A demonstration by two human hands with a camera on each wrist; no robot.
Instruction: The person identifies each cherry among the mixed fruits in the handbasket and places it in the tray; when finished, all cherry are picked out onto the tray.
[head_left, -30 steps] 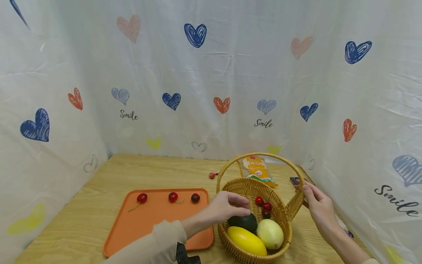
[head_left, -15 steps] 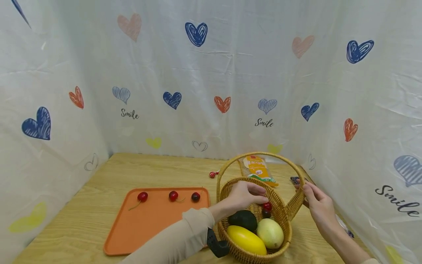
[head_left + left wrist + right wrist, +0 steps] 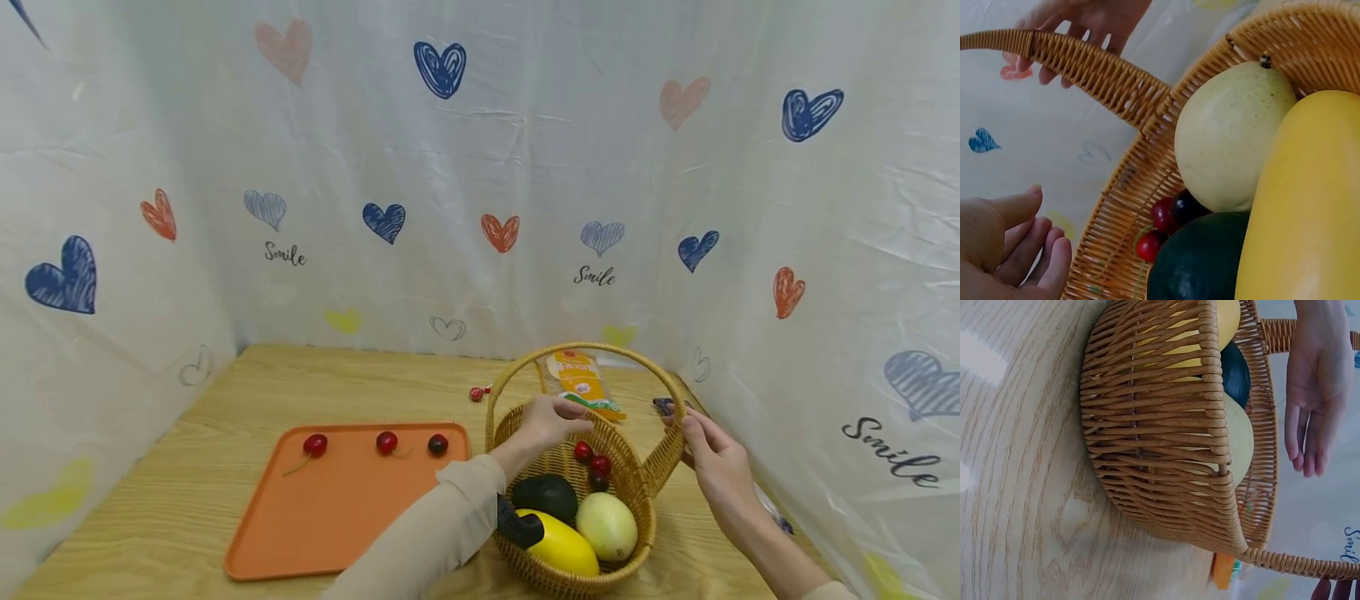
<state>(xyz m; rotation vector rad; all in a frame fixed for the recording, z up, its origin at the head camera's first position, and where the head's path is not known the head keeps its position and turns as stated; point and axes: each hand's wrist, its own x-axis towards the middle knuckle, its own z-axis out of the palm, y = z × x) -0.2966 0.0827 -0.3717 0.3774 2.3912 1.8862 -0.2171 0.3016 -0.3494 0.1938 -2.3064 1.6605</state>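
A wicker basket (image 3: 647, 546) stands at the right of centre in the head view. Inside lie a pale, pear-like fruit (image 3: 1229, 137), a long yellow fruit (image 3: 570, 550), a dark green avocado-like fruit (image 3: 546, 497) and three cherries (image 3: 600, 464). My left hand (image 3: 551, 421) hovers over the basket's back left part, fingers loosely extended, holding nothing. With thumb in front and fingers behind, my right hand (image 3: 720, 467) grips the right base of the basket handle (image 3: 1097, 72). Left of the basket is an orange tray (image 3: 330, 525) with three cherries along its far side.
An orange and clear food packet (image 3: 581, 383) lies behind the basket, with a red wrapped candy (image 3: 477, 393) to its left. A dark packet (image 3: 662, 407) is partly hidden behind my right hand. White heart-printed curtains (image 3: 487, 167) enclose the table (image 3: 180, 467).
My left hand has moved right from above the dark green fruit to near the cherries, then slightly back and away from me. My right hand keeps its hold on the handle.
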